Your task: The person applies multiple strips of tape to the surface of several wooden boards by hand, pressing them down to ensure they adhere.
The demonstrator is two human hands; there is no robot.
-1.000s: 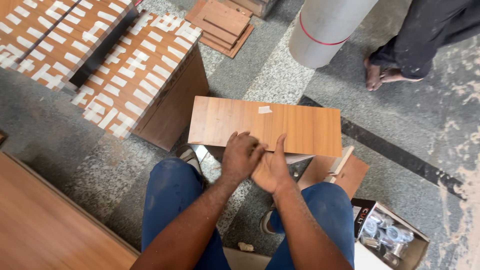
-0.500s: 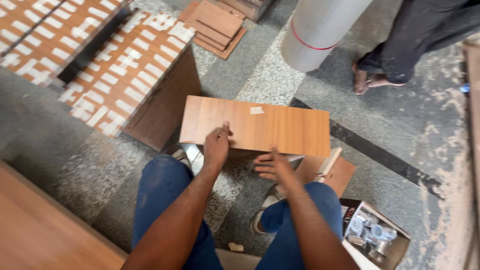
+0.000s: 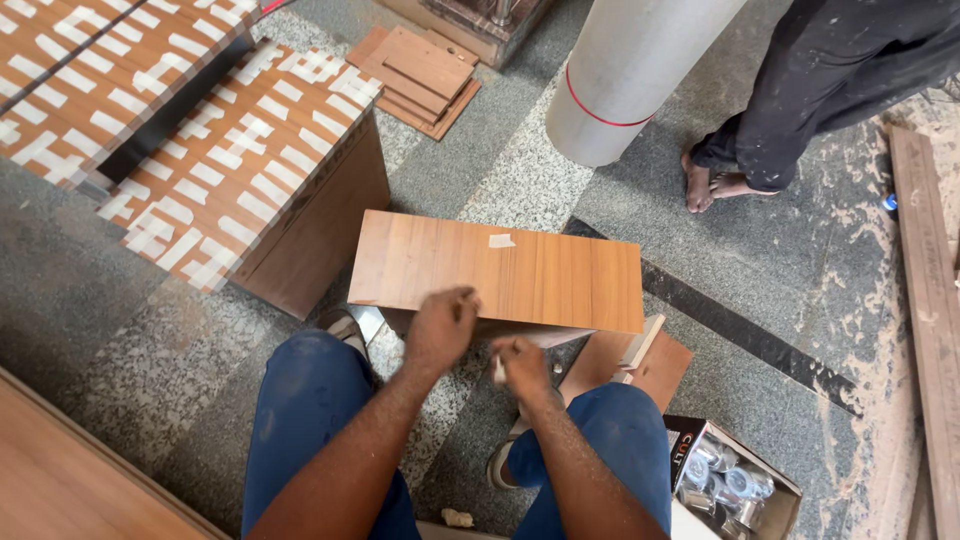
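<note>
Panel (image 3: 500, 270) is a flat wood-grain board lying across something low right in front of the knees, with a bit of pale tape on top. Left hand (image 3: 440, 328) sits at its near edge, fingers curled loosely, touching the edge rather than gripping it as far as I can see. Right hand (image 3: 522, 366) is just below that edge, pinched narrow around something small and pale; can't tell what it is. If it were me, I'd keep the left hand pressing the board so it doesn't slide, and keep the right hand's work square to the edge. Box (image 3: 735, 485) of shiny metal fittings sits by the right knee, and another person's feet (image 3: 715, 185) are near the grey roll (image 3: 625, 75).
</note>
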